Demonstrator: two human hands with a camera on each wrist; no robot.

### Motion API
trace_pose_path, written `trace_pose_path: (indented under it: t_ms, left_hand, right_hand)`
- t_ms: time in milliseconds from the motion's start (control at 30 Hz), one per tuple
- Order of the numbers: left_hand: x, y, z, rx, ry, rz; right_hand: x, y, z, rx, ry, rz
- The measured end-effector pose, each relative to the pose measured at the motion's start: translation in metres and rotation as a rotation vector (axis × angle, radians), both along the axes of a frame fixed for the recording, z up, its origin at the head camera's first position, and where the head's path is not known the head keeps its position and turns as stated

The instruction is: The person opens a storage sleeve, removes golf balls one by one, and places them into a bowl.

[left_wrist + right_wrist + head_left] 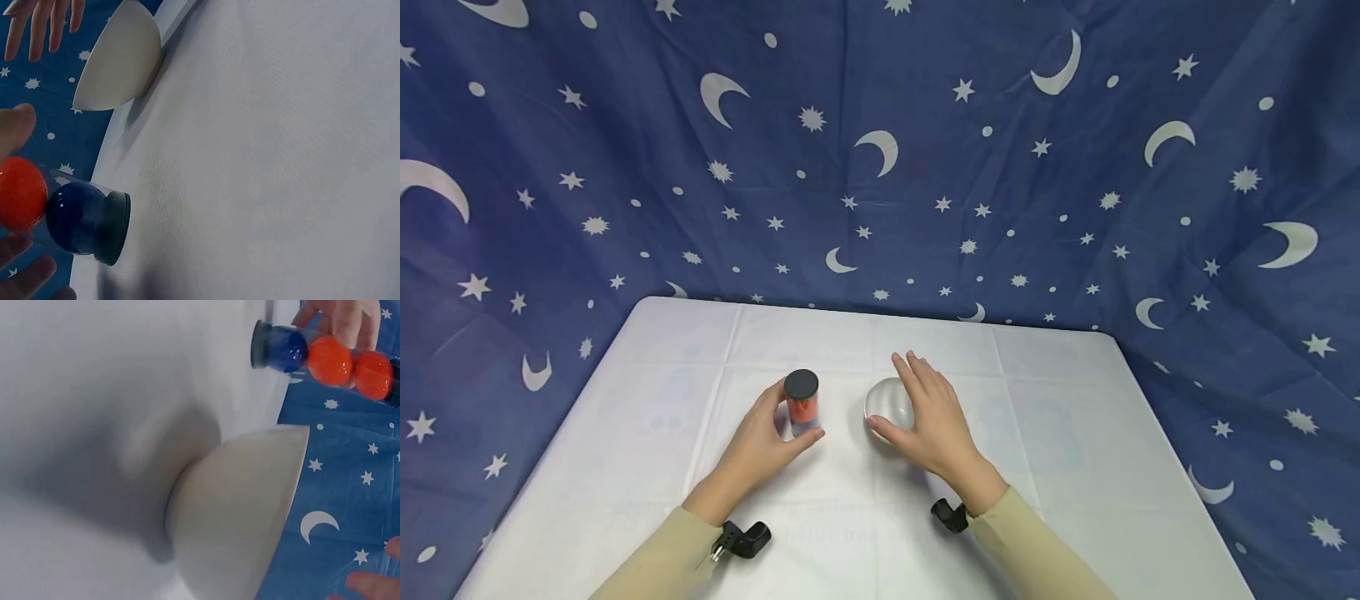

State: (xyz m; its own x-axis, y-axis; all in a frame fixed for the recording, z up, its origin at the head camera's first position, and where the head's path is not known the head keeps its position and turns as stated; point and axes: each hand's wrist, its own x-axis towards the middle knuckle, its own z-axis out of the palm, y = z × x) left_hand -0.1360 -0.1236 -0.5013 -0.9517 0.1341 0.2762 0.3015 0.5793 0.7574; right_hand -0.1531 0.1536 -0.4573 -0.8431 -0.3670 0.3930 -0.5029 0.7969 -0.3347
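Observation:
A clear tube [802, 410] with a black cap stands upright on the white table [1060, 400]; it holds orange balls [330, 360] above a blue ball [78, 215]. My left hand [767, 437] grips the tube, thumb in front and fingers behind. A white bowl [887, 400] sits just right of it. My right hand [928, 412] lies over the bowl's right side with straight fingers and the thumb at the near rim. The bowl [122, 59] also shows in both wrist views, white bowl [244, 519].
A blue cloth with moons and stars [880, 150] hangs behind and beside the table. A wrist camera mount [745, 540] sits on each sleeve. White tabletop stretches out on both sides.

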Motion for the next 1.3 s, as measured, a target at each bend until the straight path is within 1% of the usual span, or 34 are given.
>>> trace_pose_path:
  t_ms: [100, 300, 400, 533, 700, 867, 933, 1100, 1200, 1300]
  left_hand:
    - [-0.002, 0.002, -0.002, 0.018, -0.016, -0.010]
    - [-0.003, 0.006, -0.006, 0.045, -0.033, 0.002]
    - [-0.002, 0.007, -0.006, 0.051, -0.040, 0.010]
    - [-0.002, 0.009, -0.004, 0.051, -0.041, 0.009]
    - [-0.002, 0.010, -0.002, 0.043, -0.033, -0.013]
    - [0.001, 0.012, 0.001, -0.033, 0.014, -0.068]
    - [0.003, 0.013, 0.003, -0.070, 0.033, -0.080]
    - [0.005, 0.015, 0.008, -0.125, 0.075, -0.077]
    - [0.005, 0.015, 0.011, -0.159, 0.117, -0.073]
    - [0.004, 0.015, 0.013, -0.208, 0.160, -0.086]
  right_hand:
    - [-0.002, -0.005, 0.001, -0.087, -0.038, 0.022]
    - [-0.007, -0.017, 0.000, -0.187, -0.025, 0.065]
    - [-0.008, -0.026, 0.000, -0.205, -0.017, 0.080]
    - [-0.009, -0.038, -0.001, -0.201, -0.002, 0.099]
    - [-0.009, -0.051, -0.001, -0.204, -0.018, 0.133]
    - [-0.007, -0.058, 0.000, -0.207, -0.008, 0.157]
    - [-0.005, -0.058, 0.002, -0.202, 0.001, 0.165]
    - [-0.003, -0.057, 0.005, -0.198, -0.003, 0.176]
    - [-0.002, -0.056, 0.006, -0.202, -0.004, 0.192]
    - [-0.002, -0.055, 0.007, -0.209, -0.009, 0.223]
